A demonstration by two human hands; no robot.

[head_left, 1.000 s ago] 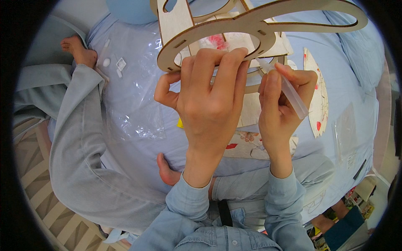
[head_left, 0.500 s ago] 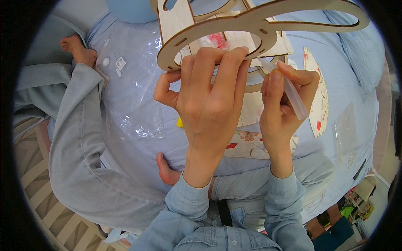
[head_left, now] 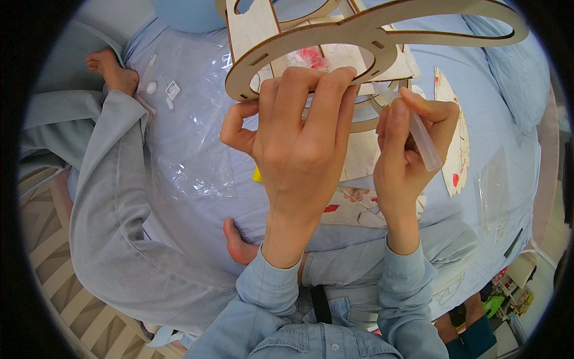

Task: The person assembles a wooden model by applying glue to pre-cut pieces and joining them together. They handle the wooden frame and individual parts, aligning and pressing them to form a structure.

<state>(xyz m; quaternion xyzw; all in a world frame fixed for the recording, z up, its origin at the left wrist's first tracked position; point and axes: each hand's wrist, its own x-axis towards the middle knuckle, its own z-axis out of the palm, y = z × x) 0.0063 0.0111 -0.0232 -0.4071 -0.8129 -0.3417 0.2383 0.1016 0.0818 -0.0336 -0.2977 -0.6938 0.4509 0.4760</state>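
Observation:
My left hand (head_left: 302,134), seen from its back, has its fingers closed on the lower edge of a plywood frame (head_left: 239,78). The frame is made of curved pieces with slots and dark cut edges, and a long loop sticks out to the right. In my right hand (head_left: 412,143) a small translucent squeeze tube (head_left: 424,143) is pinched between thumb and fingers. The tube slants, its narrow tip up and left beside the frame's lower right edge. My left fingertips are hidden behind the wood.
Printed wooden panels lie on the blue sheet: a curved one (head_left: 451,137) at right, another (head_left: 359,206) under my wrists. Clear plastic wrap (head_left: 194,131) spreads at left near small white pieces (head_left: 152,88). A flat plastic bag (head_left: 493,185) lies far right. Another person's leg (head_left: 113,191) borders the left.
My right hand and the tube have shifted slightly right, drawing the tip a little away from my left fingers. My left hand and the frame have hardly moved.

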